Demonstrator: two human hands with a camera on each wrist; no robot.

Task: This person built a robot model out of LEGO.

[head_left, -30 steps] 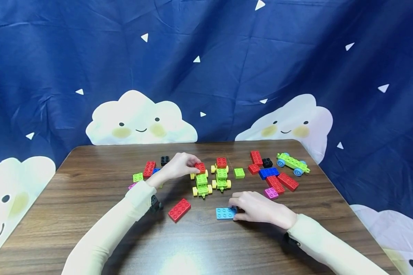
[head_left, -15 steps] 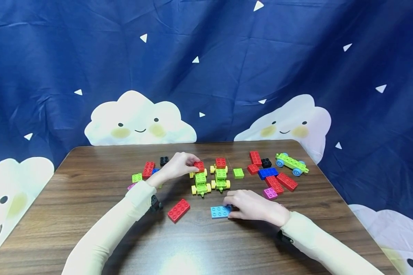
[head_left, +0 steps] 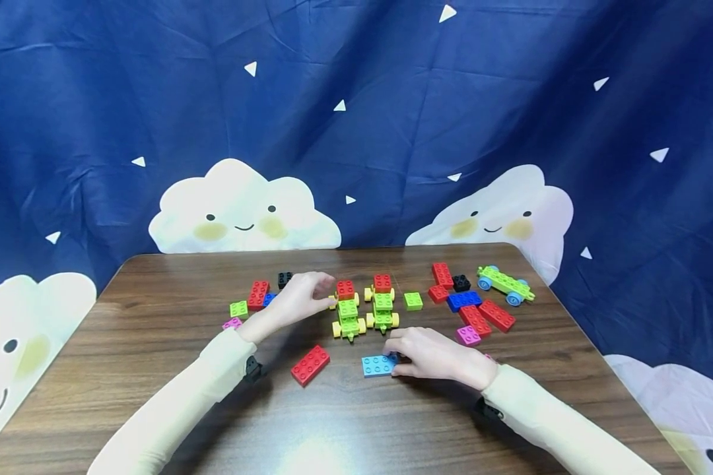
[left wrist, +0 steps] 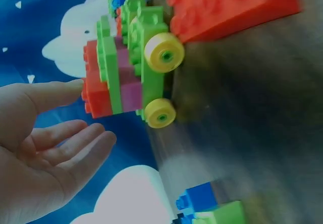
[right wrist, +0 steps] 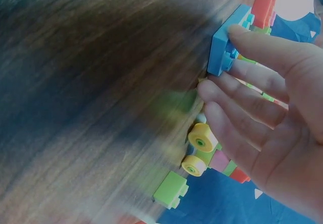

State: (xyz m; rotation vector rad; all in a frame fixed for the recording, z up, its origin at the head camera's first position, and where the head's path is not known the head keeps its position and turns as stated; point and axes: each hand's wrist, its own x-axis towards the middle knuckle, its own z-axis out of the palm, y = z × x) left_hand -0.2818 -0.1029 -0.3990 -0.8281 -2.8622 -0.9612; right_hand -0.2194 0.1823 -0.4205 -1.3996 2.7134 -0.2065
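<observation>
A person in pale sleeves [head_left: 172,402] sits across a brown wooden table [head_left: 344,425], both hands among toy bricks, a dark blue curtain [head_left: 380,125] with smiling white clouds [head_left: 243,231] behind. The right hand [head_left: 436,356] pinches the right end of a light blue brick [head_left: 374,366] between thumb and fingers, the brick near the table's middle with its studs up. Call that brick the centre of the dial, with 12 at the far edge.

At 11 o'clock stands a green car with yellow wheels [head_left: 348,318], a red block [head_left: 345,288] on its far end and a pink layer [left wrist: 130,97] between its green parts. The left hand [head_left: 297,300] is at 9 o'clock from that block, fingers loosely spread and gripping nothing, the thumb beside the block; from here I cannot tell whether it touches.

A matching car [head_left: 383,310] stands at 12, close beside the first, also carrying red. A small green block [head_left: 412,301] sits at 1; a long red brick [head_left: 310,365] lies slantwise at 9.

Out at 10 are a red brick [head_left: 258,295], a black block [head_left: 284,280] and a lime block [head_left: 238,309]. Around 2 lie a dark blue brick [head_left: 465,301] amid red ones and, farther out, a lime car base with blue wheels [head_left: 505,284].
</observation>
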